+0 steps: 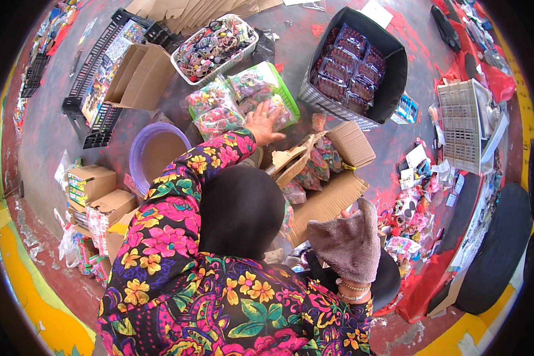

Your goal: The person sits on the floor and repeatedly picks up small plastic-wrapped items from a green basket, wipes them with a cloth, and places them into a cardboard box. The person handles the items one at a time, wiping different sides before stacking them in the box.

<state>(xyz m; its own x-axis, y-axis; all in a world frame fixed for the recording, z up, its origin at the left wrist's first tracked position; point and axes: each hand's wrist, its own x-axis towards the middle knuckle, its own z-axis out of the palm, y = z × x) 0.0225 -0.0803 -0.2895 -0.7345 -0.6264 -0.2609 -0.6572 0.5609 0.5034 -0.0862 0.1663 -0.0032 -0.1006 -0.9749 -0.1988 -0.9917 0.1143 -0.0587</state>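
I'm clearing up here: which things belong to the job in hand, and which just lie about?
Apparently in use: clear packets under the left hand; green basket; fuzzy greyish cloth; open cardboard box.

Apparently lying about: purple basin; black crate.

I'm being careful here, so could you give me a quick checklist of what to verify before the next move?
1. Left hand at the clear bags: ok, fingers spread over them.
2. Green basket holding every clear bag nearby: cannot tell, its left side is hidden.
3. Right hand grip visible: not ok, mostly covered by the grey cloth.
4. Cardboard box open: ok, flaps spread, filled bags showing.
5. Purple tub apart from both hands: ok.
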